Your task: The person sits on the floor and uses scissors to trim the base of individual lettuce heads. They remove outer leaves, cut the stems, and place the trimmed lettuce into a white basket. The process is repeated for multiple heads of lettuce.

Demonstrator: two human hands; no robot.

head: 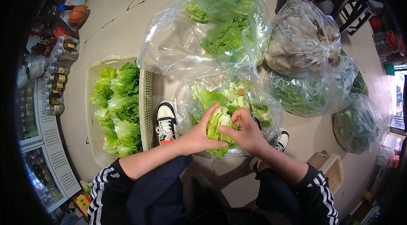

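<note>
A head of leaf lettuce [219, 126] is held over an opened clear plastic bag [184, 97] between my feet. My left hand [203, 132] wraps around its left side, thumb and fingers spread along it. From the right, my right hand [246, 131] grips the lettuce with the thumb on its leaves and the fingers curled. Beside the right hand is a dark-handled cutting tool [250, 105], its blade pointing away from me; whether the hand holds it or it rests there I cannot tell. Loose lettuce leaves [206, 96] and cut stem pieces [242, 91] lie in the bag.
Left of my foot stands a cream plastic basket [146, 107] with lettuce heads [125, 129] in rows. Ahead lies a large clear bag [171, 50] of lettuce. Several filled bags [302, 40] sit at right, near a second basket [334, 171]. Bottles [56, 82] and a basketball [78, 15] are far left.
</note>
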